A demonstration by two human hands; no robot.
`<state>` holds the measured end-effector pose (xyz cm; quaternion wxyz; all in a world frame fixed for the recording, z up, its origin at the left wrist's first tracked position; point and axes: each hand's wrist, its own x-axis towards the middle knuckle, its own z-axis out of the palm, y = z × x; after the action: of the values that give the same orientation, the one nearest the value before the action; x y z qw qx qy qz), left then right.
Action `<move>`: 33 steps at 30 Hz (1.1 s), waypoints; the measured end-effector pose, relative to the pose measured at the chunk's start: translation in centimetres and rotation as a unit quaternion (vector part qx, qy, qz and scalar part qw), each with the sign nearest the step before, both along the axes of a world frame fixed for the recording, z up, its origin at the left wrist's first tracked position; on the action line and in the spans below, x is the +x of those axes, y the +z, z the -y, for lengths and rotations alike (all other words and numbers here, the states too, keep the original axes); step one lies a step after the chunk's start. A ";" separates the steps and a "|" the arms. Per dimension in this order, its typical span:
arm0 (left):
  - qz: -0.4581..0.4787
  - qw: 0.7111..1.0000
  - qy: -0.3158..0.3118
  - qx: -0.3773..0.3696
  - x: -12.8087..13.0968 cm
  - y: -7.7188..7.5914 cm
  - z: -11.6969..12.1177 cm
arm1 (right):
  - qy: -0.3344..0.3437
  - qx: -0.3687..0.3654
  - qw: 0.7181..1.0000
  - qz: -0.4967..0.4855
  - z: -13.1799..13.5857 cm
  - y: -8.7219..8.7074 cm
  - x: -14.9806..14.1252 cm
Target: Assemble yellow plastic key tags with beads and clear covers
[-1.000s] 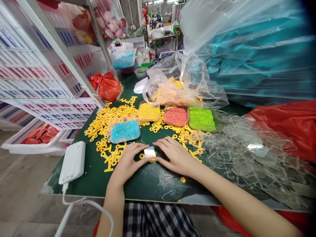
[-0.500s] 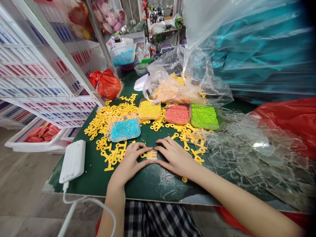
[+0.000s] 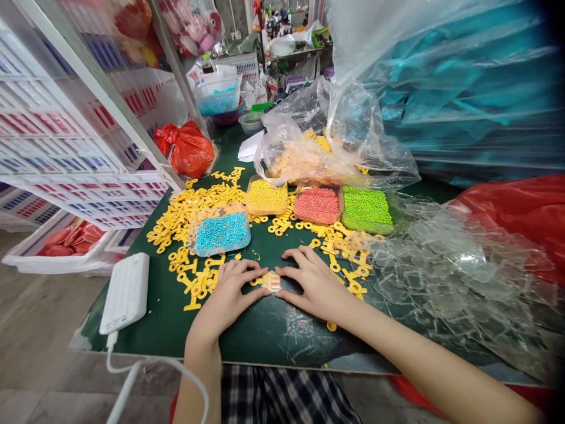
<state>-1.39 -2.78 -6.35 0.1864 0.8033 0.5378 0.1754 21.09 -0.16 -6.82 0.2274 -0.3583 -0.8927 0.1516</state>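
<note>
Both of my hands rest on a dark green table [image 3: 265, 333] and pinch a small yellow piece under a clear cover [image 3: 271, 281] between their fingertips. My left hand [image 3: 229, 294] holds its left side, my right hand [image 3: 315, 285] its right side. Loose yellow plastic parts [image 3: 194, 206] are scattered around and behind the hands. Behind them stand small trays of beads: blue [image 3: 222, 231], yellow [image 3: 266, 196], pink [image 3: 316, 204] and green [image 3: 366, 207].
A white power bank [image 3: 126, 292] with a cable lies at the table's left edge. A heap of clear plastic pieces [image 3: 445, 265] covers the right side. Clear bags [image 3: 326, 141], a red bag [image 3: 189, 150] and white shelving [image 3: 66, 129] stand behind and to the left.
The small piece between my fingertips showed a glaring white face a second ago; now it lies flatter and shows yellow with coloured dots. Both hands have stayed in place.
</note>
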 end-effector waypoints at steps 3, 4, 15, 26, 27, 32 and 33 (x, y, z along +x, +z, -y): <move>-0.035 0.999 -0.004 0.009 0.1 0.3 -0.3 | -0.024 -0.010 1.000 -0.004 0.0 0.0 -0.2; -0.048 0.999 -0.007 0.004 0.2 0.6 -0.4 | -0.029 -0.014 0.999 -0.005 0.0 0.0 -0.3; -0.122 0.985 -0.119 -0.026 0.3 3.7 -3.0 | -0.023 0.012 0.999 -0.041 -0.3 0.4 -0.5; -0.048 0.974 0.030 0.219 7.7 14.8 -17.4 | 0.014 0.240 0.966 -0.090 -0.1 2.2 -0.8; -0.036 0.968 0.063 0.238 9.6 15.5 -19.7 | 0.023 0.242 0.968 -0.070 -0.2 2.1 -0.8; -0.012 0.957 0.166 0.237 15.6 14.4 -25.2 | 0.029 0.213 0.977 0.000 -0.6 1.5 -0.5; 0.007 0.957 0.145 0.250 15.9 13.7 -24.8 | 0.028 0.208 0.978 0.005 -0.6 1.4 -0.5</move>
<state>14.51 22.02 7.39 -0.0441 0.7362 0.5865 0.3348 20.61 0.48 -5.38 0.2882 -0.2787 -0.9155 -0.0333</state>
